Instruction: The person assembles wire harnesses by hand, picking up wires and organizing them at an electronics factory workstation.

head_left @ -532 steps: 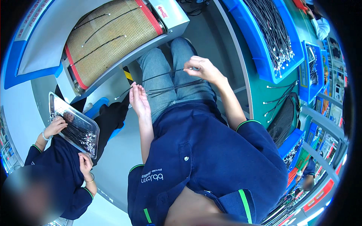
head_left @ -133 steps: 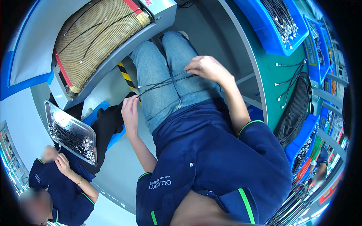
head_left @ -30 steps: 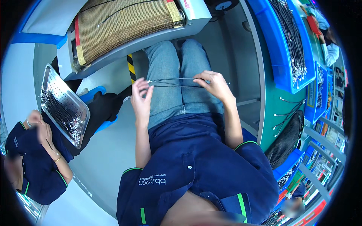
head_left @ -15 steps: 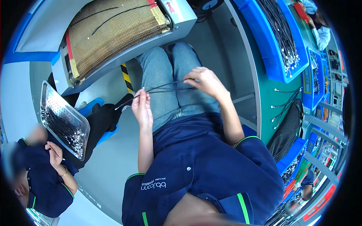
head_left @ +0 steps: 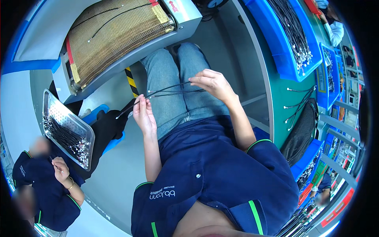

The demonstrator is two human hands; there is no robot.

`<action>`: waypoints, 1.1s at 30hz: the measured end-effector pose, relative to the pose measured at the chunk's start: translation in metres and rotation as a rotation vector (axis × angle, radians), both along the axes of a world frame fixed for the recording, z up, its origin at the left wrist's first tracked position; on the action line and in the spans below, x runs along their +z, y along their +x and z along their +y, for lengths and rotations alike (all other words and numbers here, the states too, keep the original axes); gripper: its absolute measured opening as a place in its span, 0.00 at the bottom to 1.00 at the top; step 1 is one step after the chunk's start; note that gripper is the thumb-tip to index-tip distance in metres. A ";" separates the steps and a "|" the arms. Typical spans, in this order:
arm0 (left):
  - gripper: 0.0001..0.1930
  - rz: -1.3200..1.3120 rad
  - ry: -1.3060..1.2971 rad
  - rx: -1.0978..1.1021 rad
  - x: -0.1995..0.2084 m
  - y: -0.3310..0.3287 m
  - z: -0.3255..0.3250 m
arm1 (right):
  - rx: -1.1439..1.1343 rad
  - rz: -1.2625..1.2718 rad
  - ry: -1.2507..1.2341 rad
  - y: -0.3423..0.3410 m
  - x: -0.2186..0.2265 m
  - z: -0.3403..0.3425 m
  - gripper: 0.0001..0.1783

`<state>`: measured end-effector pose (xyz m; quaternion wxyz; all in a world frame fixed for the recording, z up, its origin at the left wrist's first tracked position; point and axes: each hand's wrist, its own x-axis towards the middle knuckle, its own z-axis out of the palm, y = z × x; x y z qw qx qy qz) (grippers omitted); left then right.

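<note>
My left hand (head_left: pixel 144 114) pinches a thin black cable (head_left: pixel 167 87) near its lower left end, and a small light connector shows beyond the fingers. That cable slopes up over my jeans to my right hand (head_left: pixel 214 83), whose thumb and fingertips close on its other stretch. More black cable lengths (head_left: pixel 177 93) with white tips run below it, their right ends disappearing under my right hand. How many strands the right hand holds is hidden. Both hands are above my lap, a short distance apart.
A mesh conveyor (head_left: pixel 114 37) carrying black cables stands ahead on the left. Left of me, a perforated metal tray (head_left: pixel 75 122) of cables sits beside a co-worker (head_left: pixel 45 193). On the right, a green bench (head_left: pixel 272 75) bears a blue bin (head_left: pixel 290 71), loose cables and a black mesh bag (head_left: pixel 302 138).
My left hand has shifted slightly left and down along with the cable. The upper cable now stands farther apart from the lower strands. The co-worker's hand has moved a little.
</note>
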<state>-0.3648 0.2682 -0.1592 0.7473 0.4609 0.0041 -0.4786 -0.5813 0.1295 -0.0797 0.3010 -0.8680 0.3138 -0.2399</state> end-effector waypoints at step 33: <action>0.09 -0.031 -0.002 0.008 -0.017 -0.034 0.006 | 0.027 0.026 0.264 -0.042 -0.026 0.001 0.06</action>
